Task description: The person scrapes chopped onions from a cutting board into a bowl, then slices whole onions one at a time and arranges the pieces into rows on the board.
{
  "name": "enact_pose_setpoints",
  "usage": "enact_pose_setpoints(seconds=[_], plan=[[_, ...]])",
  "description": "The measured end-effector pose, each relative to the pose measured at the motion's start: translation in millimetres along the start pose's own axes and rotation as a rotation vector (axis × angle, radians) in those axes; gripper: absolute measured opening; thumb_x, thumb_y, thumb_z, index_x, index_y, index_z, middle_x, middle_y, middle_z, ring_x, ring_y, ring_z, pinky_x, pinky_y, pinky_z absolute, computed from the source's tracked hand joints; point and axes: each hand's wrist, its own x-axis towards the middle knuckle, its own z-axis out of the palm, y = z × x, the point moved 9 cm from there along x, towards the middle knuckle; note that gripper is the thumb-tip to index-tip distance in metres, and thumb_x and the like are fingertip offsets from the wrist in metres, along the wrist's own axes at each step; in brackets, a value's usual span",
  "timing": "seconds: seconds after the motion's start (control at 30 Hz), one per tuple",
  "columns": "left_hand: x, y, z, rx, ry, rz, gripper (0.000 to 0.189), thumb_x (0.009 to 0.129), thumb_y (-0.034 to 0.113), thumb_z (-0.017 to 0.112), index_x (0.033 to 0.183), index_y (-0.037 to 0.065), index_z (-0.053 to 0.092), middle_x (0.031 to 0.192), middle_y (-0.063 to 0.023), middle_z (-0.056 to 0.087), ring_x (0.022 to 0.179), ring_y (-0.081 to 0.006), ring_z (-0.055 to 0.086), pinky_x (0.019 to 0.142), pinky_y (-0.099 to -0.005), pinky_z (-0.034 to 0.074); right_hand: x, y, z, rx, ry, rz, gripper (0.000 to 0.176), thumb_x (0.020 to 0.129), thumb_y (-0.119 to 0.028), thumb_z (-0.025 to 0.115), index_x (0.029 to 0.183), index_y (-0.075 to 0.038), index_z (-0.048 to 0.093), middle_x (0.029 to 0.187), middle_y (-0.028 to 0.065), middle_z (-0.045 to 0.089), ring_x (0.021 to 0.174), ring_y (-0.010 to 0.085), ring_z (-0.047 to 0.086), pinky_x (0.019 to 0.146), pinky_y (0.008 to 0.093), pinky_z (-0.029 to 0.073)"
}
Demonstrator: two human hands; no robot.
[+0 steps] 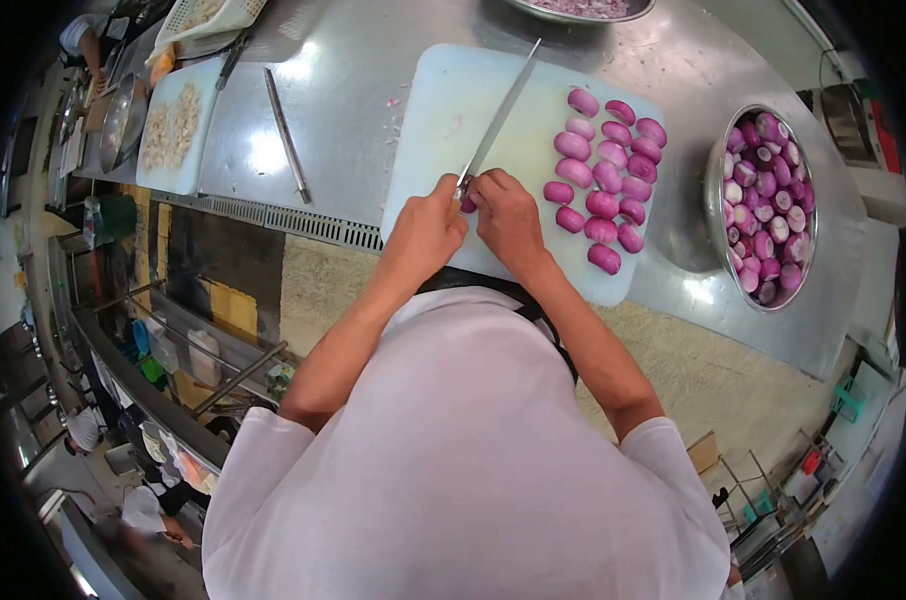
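My left hand (428,225) is closed around the handle of a kitchen knife (506,107), its long blade pointing away over the white cutting board (443,85). Close against it, my right hand (511,218) has its fingers curled on a purple onion (468,204), mostly hidden by the fingers. The onion touches or lies very near the knife's handle end; exact contact is hidden. Right of my hands, several peeled purple onion halves (602,204) lie in rough rows on the board.
A steel bowl of whole peeled onions (770,215) stands at the right. Chopped onion fills another bowl (583,12) at the far edge. Leftward lie a metal rod (287,135) and a second board (181,180) with chopped pale pieces. Other people (145,510) are in the background.
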Motion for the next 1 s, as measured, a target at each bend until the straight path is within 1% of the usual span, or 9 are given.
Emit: enact_pose_setpoints(seconds=[0.07,0.2,0.3,0.47,0.57,0.7,0.8,0.87,1.0], plan=[[-15.4,14.7,-17.3,0.014,-0.077,-0.081,0.034,0.080,0.003,0.058,0.114,0.000,0.049,0.064,-0.0234,0.054,0.063,-0.0436,0.059,0.059,-0.0481,0.045,0.6,2.2,2.5,-0.001,-0.005,-0.003,0.009,0.076,0.006,0.059,0.082,-0.002,0.058,0.082,0.0134,0.057,0.078,0.0342,0.059,0.067,0.0443,0.050],[-17.9,-11.2,6.6,0.034,-0.055,-0.103,0.035,0.081,0.003,0.058,0.114,0.001,0.049,0.064,-0.0230,0.054,0.063,-0.0434,0.059,0.059,-0.0478,0.044,-2.6,3.7,2.6,0.026,0.004,0.022,0.009,0.076,0.006,0.059,0.081,-0.001,0.058,0.081,0.0138,0.057,0.078,0.0343,0.059,0.067,0.0442,0.050],[-3.0,-1.4,4.7,0.024,-0.002,0.009,0.037,0.081,0.003,0.058,0.116,0.002,0.049,0.065,-0.0234,0.056,0.064,-0.0434,0.060,0.060,-0.0478,0.045,-3.7,3.6,-0.5,0.085,0.022,0.019,0.010,0.076,0.006,0.059,0.082,-0.001,0.058,0.081,0.0139,0.058,0.079,0.0344,0.060,0.067,0.0437,0.051],[-30.1,13.5,-10.1,0.043,-0.105,-0.144,0.037,0.081,0.004,0.058,0.117,0.002,0.049,0.065,-0.0226,0.057,0.062,-0.0437,0.058,0.059,-0.0485,0.045,-5.0,6.8,2.0,0.073,-0.008,0.068,0.012,0.076,0.008,0.059,0.084,0.000,0.060,0.083,0.0143,0.058,0.081,0.0350,0.060,0.069,0.0441,0.051],[-7.9,-10.6,17.2,0.053,-0.005,0.010,0.037,0.081,0.004,0.058,0.117,0.003,0.049,0.064,-0.0227,0.056,0.061,-0.0432,0.058,0.059,-0.0480,0.045,-6.6,5.7,-0.6,0.101,0.025,0.053,0.013,0.075,0.009,0.058,0.084,0.000,0.060,0.083,0.0151,0.058,0.081,0.0355,0.060,0.069,0.0445,0.051],[-8.7,16.4,-10.3,0.047,-0.075,-0.080,0.036,0.081,0.004,0.058,0.116,0.002,0.050,0.064,-0.0239,0.057,0.062,-0.0438,0.058,0.059,-0.0472,0.046,-4.7,5.1,0.0,0.092,0.016,0.040,0.013,0.075,0.010,0.057,0.084,0.000,0.059,0.084,0.0156,0.058,0.080,0.0360,0.060,0.068,0.0446,0.051],[-26.8,8.9,-1.4,0.049,-0.171,-0.165,0.037,0.081,-0.001,0.056,0.117,-0.003,0.048,0.071,-0.0291,0.061,0.073,-0.0496,0.061,0.064,-0.0545,0.046,-7.8,8.3,1.8,0.096,0.003,0.085,0.014,0.076,0.011,0.057,0.085,0.001,0.059,0.085,0.0158,0.058,0.081,0.0365,0.060,0.069,0.0446,0.051],[-17.8,-9.5,15.0,0.053,-0.017,-0.019,0.032,0.082,0.005,0.059,0.112,0.001,0.050,0.062,-0.0218,0.055,0.057,-0.0393,0.055,0.056,-0.0444,0.043,-7.9,6.6,1.0,0.089,0.006,0.070,0.014,0.075,0.011,0.056,0.084,0.002,0.059,0.084,0.0164,0.059,0.082,0.0371,0.061,0.070,0.0445,0.052],[-5.4,8.3,1.8,0.043,-0.023,0.007,0.031,0.082,0.004,0.057,0.111,0.001,0.048,0.063,-0.0223,0.055,0.059,-0.0414,0.057,0.056,-0.0457,0.044,-6.1,5.3,-2.4,0.118,0.022,0.046,0.014,0.074,0.012,0.056,0.084,0.002,0.059,0.084,0.0171,0.059,0.082,0.0376,0.061,0.070,0.0446,0.052]])
